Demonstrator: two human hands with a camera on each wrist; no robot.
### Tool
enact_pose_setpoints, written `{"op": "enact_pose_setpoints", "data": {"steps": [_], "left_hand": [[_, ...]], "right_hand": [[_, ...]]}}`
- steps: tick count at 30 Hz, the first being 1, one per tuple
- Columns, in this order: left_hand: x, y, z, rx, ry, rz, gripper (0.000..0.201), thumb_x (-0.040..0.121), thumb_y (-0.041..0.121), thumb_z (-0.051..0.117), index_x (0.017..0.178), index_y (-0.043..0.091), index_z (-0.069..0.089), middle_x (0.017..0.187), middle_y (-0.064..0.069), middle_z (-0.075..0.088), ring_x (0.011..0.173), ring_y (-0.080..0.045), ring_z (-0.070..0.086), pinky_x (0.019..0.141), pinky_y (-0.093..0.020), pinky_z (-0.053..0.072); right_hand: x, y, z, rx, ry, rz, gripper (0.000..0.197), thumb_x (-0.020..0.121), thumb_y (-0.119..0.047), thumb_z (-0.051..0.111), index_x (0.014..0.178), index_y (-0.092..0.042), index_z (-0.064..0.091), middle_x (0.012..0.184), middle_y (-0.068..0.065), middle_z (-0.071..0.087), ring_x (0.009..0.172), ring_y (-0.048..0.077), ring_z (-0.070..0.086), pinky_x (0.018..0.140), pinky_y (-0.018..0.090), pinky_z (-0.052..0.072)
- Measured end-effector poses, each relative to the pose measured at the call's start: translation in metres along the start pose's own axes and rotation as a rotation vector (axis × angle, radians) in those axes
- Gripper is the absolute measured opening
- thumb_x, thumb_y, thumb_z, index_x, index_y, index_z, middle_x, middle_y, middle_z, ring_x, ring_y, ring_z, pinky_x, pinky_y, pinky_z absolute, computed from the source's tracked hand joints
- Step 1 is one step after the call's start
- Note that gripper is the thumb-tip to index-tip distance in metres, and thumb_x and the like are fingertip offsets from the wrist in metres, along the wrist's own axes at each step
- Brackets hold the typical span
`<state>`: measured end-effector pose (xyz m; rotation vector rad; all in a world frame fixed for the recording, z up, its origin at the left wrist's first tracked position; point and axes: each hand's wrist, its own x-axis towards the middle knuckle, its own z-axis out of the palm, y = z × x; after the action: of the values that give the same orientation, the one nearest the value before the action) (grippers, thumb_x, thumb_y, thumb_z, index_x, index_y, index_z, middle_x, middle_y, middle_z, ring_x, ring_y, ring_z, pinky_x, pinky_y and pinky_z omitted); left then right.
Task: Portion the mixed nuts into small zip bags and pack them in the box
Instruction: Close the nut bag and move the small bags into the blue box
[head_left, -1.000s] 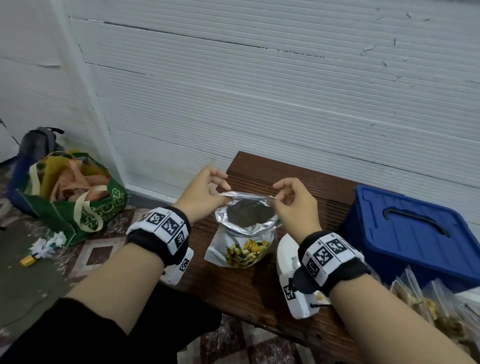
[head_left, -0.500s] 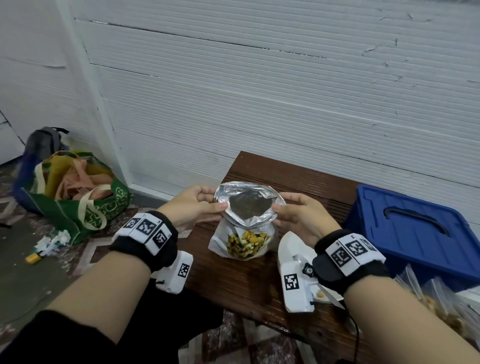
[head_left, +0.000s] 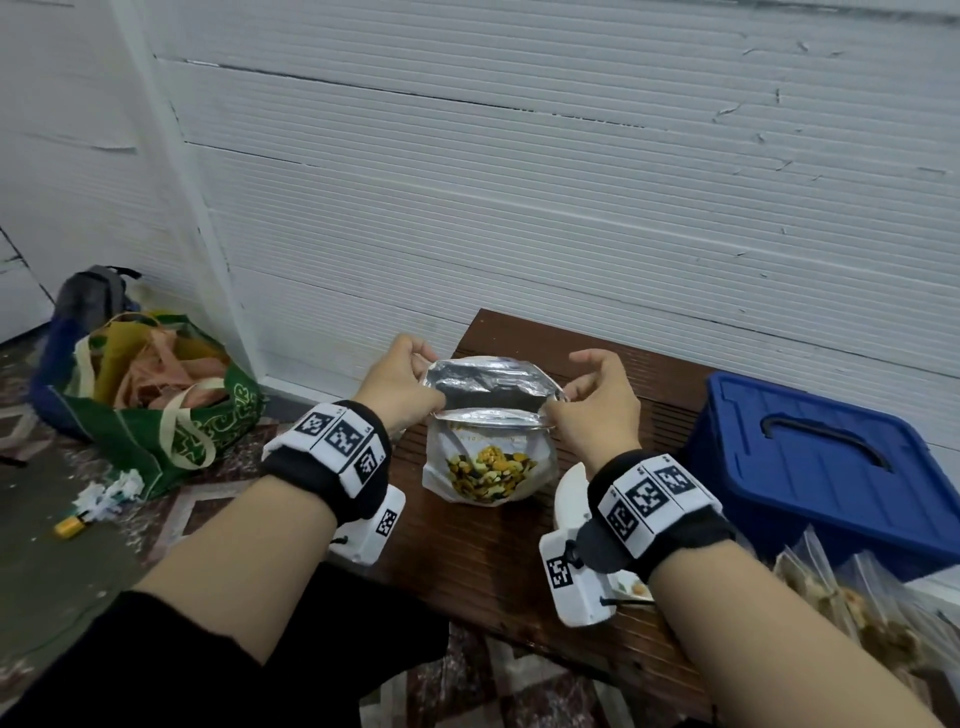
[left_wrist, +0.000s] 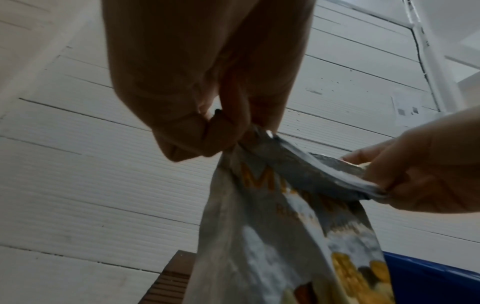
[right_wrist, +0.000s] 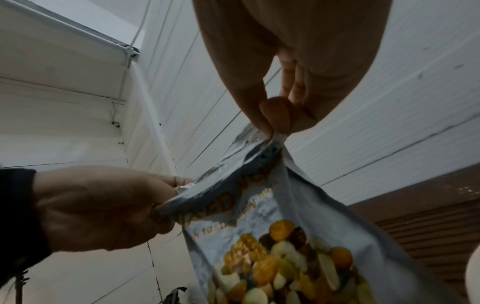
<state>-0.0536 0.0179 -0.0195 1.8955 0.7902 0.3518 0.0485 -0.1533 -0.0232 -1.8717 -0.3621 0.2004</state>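
Note:
A silver mixed-nuts pouch with a picture of nuts on its front stands on the brown bench. My left hand pinches the left corner of its mouth. The opposite corner is pinched between thumb and fingers of my right hand. The mouth is pulled wide and flattened, and its foil lining shows. A blue lidded box sits shut at the right. Clear zip bags holding nuts lie in front of it.
A white plate lies on the bench under my right wrist. The white ribbed wall runs just behind the bench. On the floor to the left are a green cloth bag, a dark backpack and scraps of paper.
Both hands moved from the pouch's sides up to the corners of its mouth and pulled it from a round opening into a wide, flatter one.

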Motion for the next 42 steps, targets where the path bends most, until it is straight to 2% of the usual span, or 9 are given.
{"op": "enact_pose_setpoints", "data": {"steps": [8, 12, 18, 23, 26, 28, 31, 36, 42], "left_hand": [[-0.002, 0.007, 0.000, -0.235, -0.024, -0.118, 0.019, 0.086, 0.010, 0.069, 0.091, 0.015, 0.051, 0.084, -0.003, 0.055, 0.055, -0.011, 0.056, 0.043, -0.018, 0.049], [0.001, 0.005, -0.002, -0.129, 0.065, -0.002, 0.028, 0.082, -0.007, 0.061, 0.102, 0.012, 0.054, 0.073, 0.002, 0.050, 0.042, -0.006, 0.050, 0.038, -0.016, 0.041], [0.002, 0.003, -0.003, -0.091, 0.008, 0.052, 0.031, 0.083, -0.009, 0.060, 0.091, 0.019, 0.051, 0.079, 0.001, 0.049, 0.044, -0.006, 0.050, 0.037, -0.015, 0.040], [0.003, -0.008, -0.019, -0.352, -0.090, 0.016, 0.031, 0.078, 0.004, 0.075, 0.098, 0.018, 0.056, 0.111, -0.010, 0.062, 0.079, -0.013, 0.066, 0.062, -0.016, 0.054], [-0.001, -0.015, -0.022, -0.292, -0.185, 0.081, 0.044, 0.074, -0.001, 0.076, 0.105, 0.024, 0.057, 0.118, -0.007, 0.063, 0.090, -0.010, 0.067, 0.078, -0.018, 0.055], [-0.002, -0.016, -0.019, -0.217, -0.145, 0.112, 0.043, 0.073, 0.005, 0.080, 0.103, 0.027, 0.059, 0.111, -0.002, 0.065, 0.083, -0.005, 0.068, 0.079, -0.015, 0.053], [0.001, -0.015, -0.011, -0.137, 0.012, 0.150, 0.026, 0.075, 0.016, 0.081, 0.090, 0.026, 0.061, 0.087, 0.007, 0.065, 0.076, -0.004, 0.062, 0.060, -0.007, 0.045], [0.017, -0.022, -0.009, -0.062, 0.089, 0.177, 0.021, 0.070, 0.025, 0.083, 0.079, 0.019, 0.065, 0.083, -0.001, 0.069, 0.083, -0.018, 0.063, 0.074, -0.026, 0.051], [0.025, -0.015, -0.012, 0.005, 0.162, 0.253, 0.019, 0.076, 0.021, 0.080, 0.077, 0.021, 0.060, 0.074, 0.005, 0.058, 0.067, -0.008, 0.052, 0.059, -0.008, 0.040]], "right_hand": [[0.007, 0.002, -0.014, -0.039, -0.073, 0.125, 0.013, 0.085, -0.017, 0.071, 0.081, -0.012, 0.059, 0.073, 0.006, 0.064, 0.044, 0.014, 0.059, 0.047, 0.026, 0.051], [0.010, -0.003, -0.019, -0.127, -0.055, 0.058, 0.015, 0.081, -0.009, 0.073, 0.085, -0.013, 0.058, 0.078, 0.005, 0.063, 0.053, 0.015, 0.064, 0.047, 0.023, 0.052], [0.015, -0.007, -0.024, -0.192, -0.116, -0.042, 0.012, 0.082, 0.001, 0.065, 0.081, -0.010, 0.060, 0.066, 0.006, 0.064, 0.046, 0.013, 0.061, 0.046, 0.021, 0.053], [0.020, 0.000, -0.039, 0.239, -0.316, 0.163, 0.023, 0.086, 0.013, 0.051, 0.101, 0.001, 0.065, 0.080, 0.014, 0.068, 0.066, 0.019, 0.065, 0.064, 0.027, 0.058], [0.021, 0.012, -0.042, 0.177, -0.341, 0.071, 0.035, 0.082, 0.017, 0.056, 0.106, -0.006, 0.066, 0.091, 0.005, 0.071, 0.075, 0.010, 0.067, 0.064, 0.017, 0.054], [0.020, 0.016, -0.039, 0.076, -0.286, -0.002, 0.027, 0.082, 0.005, 0.066, 0.100, -0.015, 0.069, 0.091, -0.002, 0.071, 0.077, 0.006, 0.065, 0.063, 0.014, 0.049], [0.024, 0.017, -0.035, 0.012, -0.213, -0.079, 0.018, 0.082, -0.007, 0.071, 0.087, -0.024, 0.070, 0.085, -0.007, 0.071, 0.076, 0.001, 0.062, 0.067, 0.015, 0.044], [0.033, 0.019, -0.038, -0.132, -0.179, -0.167, 0.025, 0.085, -0.008, 0.067, 0.077, -0.032, 0.069, 0.077, -0.006, 0.071, 0.075, 0.008, 0.063, 0.075, 0.028, 0.047], [0.037, 0.011, -0.040, -0.294, -0.235, -0.283, 0.023, 0.088, -0.002, 0.062, 0.083, -0.025, 0.062, 0.069, -0.009, 0.059, 0.056, -0.005, 0.050, 0.057, 0.007, 0.037]]}}
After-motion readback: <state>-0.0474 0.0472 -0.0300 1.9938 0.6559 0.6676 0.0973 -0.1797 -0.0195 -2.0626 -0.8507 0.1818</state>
